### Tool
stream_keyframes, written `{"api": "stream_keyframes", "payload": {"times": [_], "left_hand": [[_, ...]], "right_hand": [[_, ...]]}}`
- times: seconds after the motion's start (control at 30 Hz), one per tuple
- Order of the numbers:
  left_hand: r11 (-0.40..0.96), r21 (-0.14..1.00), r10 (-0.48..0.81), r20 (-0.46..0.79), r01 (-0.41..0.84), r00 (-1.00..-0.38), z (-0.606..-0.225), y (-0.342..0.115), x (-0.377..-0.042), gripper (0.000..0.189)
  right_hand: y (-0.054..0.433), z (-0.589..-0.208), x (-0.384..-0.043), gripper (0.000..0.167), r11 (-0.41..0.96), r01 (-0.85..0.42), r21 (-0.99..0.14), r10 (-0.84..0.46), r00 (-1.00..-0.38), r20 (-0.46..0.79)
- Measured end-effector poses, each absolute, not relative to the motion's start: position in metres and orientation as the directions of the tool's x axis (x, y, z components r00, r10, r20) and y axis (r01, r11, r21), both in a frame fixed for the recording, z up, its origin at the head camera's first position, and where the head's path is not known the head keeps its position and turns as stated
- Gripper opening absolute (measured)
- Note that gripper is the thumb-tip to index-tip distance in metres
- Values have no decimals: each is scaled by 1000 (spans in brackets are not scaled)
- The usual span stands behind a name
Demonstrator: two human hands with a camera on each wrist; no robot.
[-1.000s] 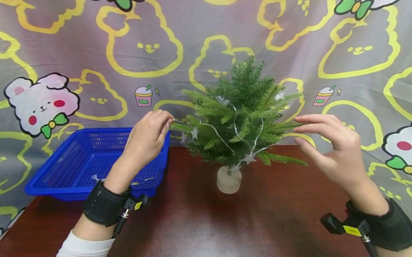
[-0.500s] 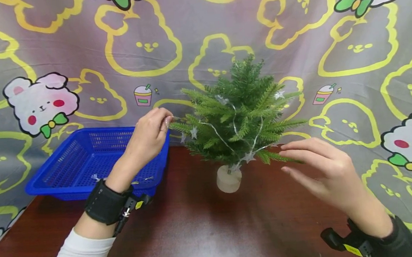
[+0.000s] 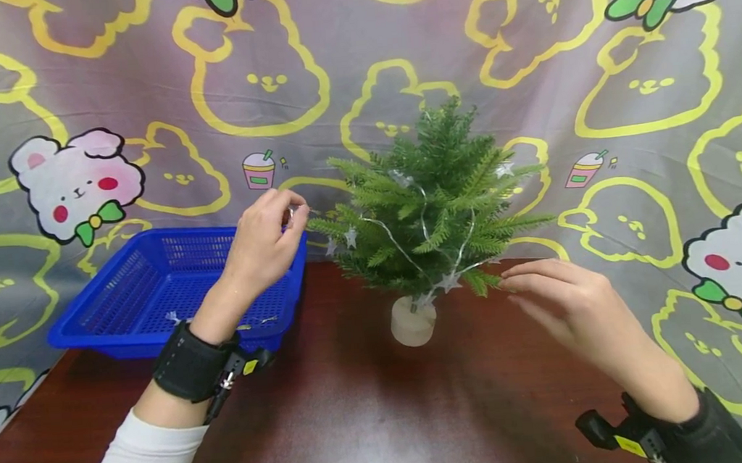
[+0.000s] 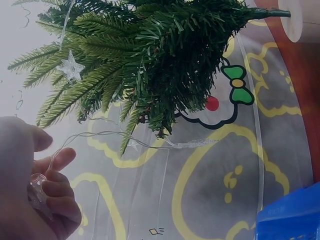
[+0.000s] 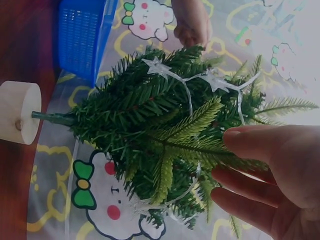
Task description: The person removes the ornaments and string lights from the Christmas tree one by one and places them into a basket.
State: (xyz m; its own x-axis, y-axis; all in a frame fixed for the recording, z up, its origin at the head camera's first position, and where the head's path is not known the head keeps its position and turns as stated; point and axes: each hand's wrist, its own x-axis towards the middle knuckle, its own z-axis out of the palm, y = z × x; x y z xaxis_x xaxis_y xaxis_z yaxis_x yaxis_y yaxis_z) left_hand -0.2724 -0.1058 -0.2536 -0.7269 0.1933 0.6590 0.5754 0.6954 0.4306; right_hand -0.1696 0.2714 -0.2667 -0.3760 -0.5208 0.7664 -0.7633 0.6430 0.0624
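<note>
Curling round the light string (image 4: 102, 133), the left hand (image 3: 265, 236) is holding it beside the tree (image 3: 430, 201) on the tabletop (image 3: 360, 421); the right hand (image 3: 569, 303) is pinching a branch (image 5: 210, 154). Tugging too hard would be risking the tree toppling.

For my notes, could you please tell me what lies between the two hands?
The green tree, draped with a star garland; the head view shows this.
</note>
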Motion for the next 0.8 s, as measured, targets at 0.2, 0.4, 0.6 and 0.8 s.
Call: {"api": "stream_keyframes", "payload": {"times": [0.2, 0.4, 0.6, 0.8], "left_hand": [[686, 449, 190, 649, 573, -737, -255, -107, -273, 38], [668, 479, 157, 657, 569, -738, -257, -106, -272, 62], [675, 475, 119, 685, 565, -719, -257, -105, -274, 45], [661, 450, 98, 741, 600, -664, -259, -104, -275, 36]], "right_hand": [[277, -272, -174, 42, 660, -748, 61, -508, -385, 771], [285, -275, -177, 42, 674, -738, 33, -498, -420, 759], [293, -277, -180, 44, 704, -710, 13, -478, -460, 748], [299, -278, -185, 45, 723, -691, -10, -454, -486, 747]]}}
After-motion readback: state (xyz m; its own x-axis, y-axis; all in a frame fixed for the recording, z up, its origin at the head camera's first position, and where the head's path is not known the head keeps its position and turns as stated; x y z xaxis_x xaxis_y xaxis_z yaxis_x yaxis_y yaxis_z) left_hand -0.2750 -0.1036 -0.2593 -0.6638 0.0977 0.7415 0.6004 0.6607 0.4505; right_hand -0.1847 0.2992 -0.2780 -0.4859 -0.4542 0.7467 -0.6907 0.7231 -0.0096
